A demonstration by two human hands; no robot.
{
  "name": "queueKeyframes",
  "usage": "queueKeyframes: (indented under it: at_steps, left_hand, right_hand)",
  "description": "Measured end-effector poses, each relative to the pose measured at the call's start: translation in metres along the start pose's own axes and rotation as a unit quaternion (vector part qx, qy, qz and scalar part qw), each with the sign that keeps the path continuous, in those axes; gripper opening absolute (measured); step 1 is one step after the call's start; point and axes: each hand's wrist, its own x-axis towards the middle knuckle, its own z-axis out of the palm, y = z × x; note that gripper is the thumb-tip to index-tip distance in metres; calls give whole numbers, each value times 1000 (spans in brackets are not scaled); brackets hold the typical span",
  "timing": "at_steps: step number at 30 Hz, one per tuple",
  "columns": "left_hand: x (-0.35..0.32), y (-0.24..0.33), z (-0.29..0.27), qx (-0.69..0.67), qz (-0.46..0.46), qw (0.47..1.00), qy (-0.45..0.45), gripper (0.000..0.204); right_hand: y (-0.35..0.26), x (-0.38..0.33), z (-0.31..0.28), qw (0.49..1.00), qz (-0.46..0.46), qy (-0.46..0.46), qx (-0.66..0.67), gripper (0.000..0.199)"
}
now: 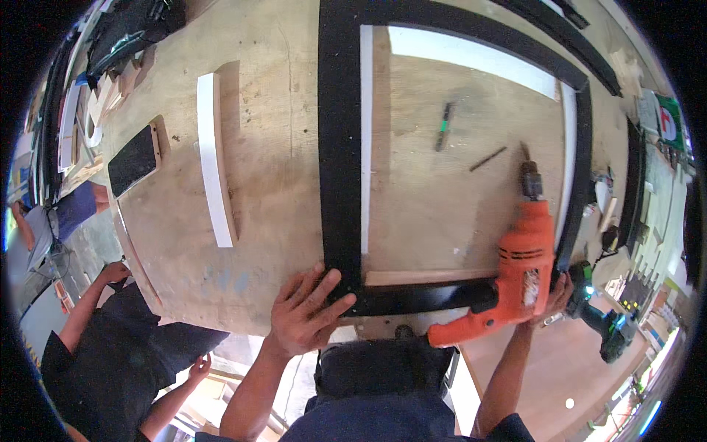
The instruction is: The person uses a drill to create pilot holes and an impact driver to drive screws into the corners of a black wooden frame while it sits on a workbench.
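A black rectangular frame [342, 184] with white inner edges lies on a worn plywood table [276, 96]. My left hand [305, 309] rests on its near left corner, fingers spread. At the near right corner my right hand [557, 297] has its fingers closed around the frame's edge, partly hidden by the drill. An orange corded-style power drill [524, 258] lies over that corner, its bit pointing away from me and its handle toward the near left. Inside the frame are a black-and-green pen-like tool [444, 127] and a thin dark stick [487, 159].
Left of the frame lie a white-faced wood strip [213, 158] and a dark phone [135, 162]. A co-worker in black [110, 361] stands at the near left; another person [55, 217] is farther off. A dark green cordless drill [615, 331] sits at right, near black bars [633, 184].
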Motion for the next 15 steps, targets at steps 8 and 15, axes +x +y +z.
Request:
queueKeyframes:
  at_steps: [8,15]
  left_hand:
    - [-7,-9,8,54,26,998,-10,60]
    - [11,14,-6,24,18,1000,10,62]
  right_hand:
    - [-50,30,0,877,425,6,226,39]
    - [-91,38,-52,908,374,116,152,41]
